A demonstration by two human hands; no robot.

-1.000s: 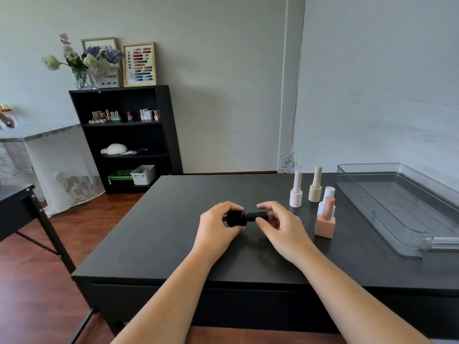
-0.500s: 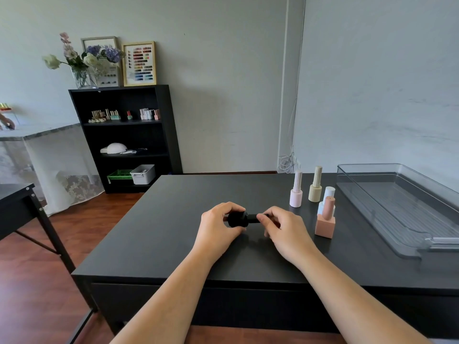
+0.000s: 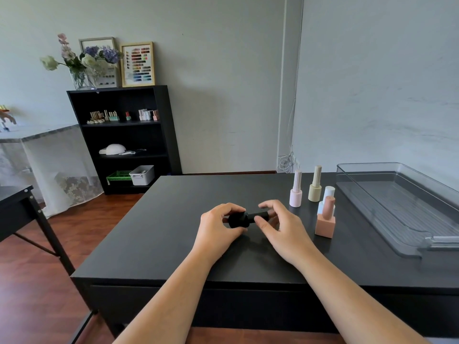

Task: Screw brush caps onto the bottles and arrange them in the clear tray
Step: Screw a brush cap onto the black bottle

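A black bottle (image 3: 237,219) lies sideways above the middle of the black table (image 3: 173,234), gripped by my left hand (image 3: 218,225). Its black brush cap (image 3: 260,215) points right, and my right hand (image 3: 280,223) pinches that cap between thumb and fingers. To the right stand capped bottles: a pale pink one (image 3: 295,194), a cream one (image 3: 315,188), a light blue one (image 3: 328,196) and a peach square one (image 3: 325,220). The clear tray (image 3: 407,209) sits at the far right with nothing in it.
A black shelf unit (image 3: 124,137) with small bottles and bins stands against the back wall, flowers and frames on top. A second dark table (image 3: 15,202) is at the left over wood floor. A cloth-draped table is further back left.
My right hand has shifted its fingers along the cap, showing more of it than half a second ago. The left hand and bottle have stayed in place.
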